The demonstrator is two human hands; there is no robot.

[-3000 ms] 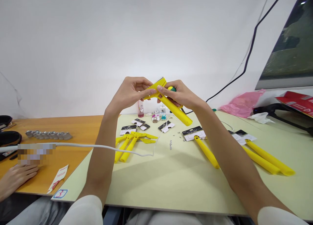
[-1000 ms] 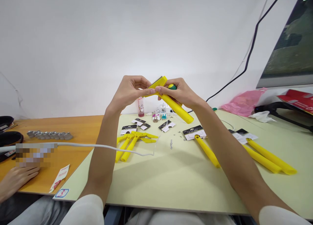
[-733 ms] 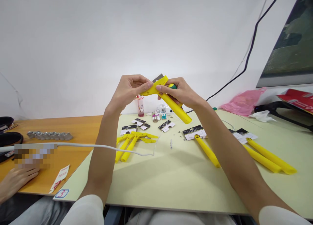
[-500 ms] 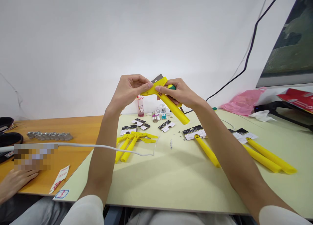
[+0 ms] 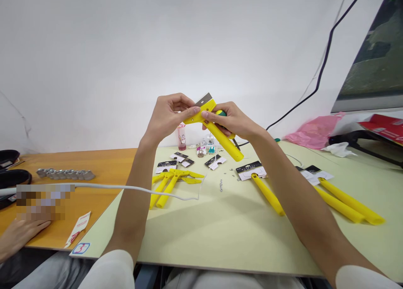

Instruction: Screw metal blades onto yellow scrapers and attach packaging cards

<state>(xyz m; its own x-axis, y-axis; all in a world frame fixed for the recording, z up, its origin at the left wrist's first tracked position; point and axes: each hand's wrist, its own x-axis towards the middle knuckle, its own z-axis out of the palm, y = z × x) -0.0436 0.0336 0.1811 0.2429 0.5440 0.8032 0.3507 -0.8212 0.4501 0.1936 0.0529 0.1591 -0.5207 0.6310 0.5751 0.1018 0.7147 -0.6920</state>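
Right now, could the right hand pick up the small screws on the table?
Probably not yet: the right hand is wrapped around the screwdriver handle and would likely have to let go to reach the small screws.

Yellow plastic scraper (image 5: 217, 131), T-shaped, held in the air above the far edge of the table (image 5: 239, 243). Crosshead (image 5: 195, 119) slants, rising toward the right. Grey metal blade (image 5: 204, 98) projects from its upper edge, exposed, no visible damage. Long handle (image 5: 228, 146) runs down and to the right from the crosshead, free end lowest. Left hand (image 5: 170, 113) grips the crosshead, thumb laid along its face. Right hand (image 5: 231, 123) closes around the handle near the joint and also around a screwdriver (image 5: 221, 113); only its green-and-yellow grip shows, just above the handle. Shaft hidden; contact with the scraper cannot be determined.
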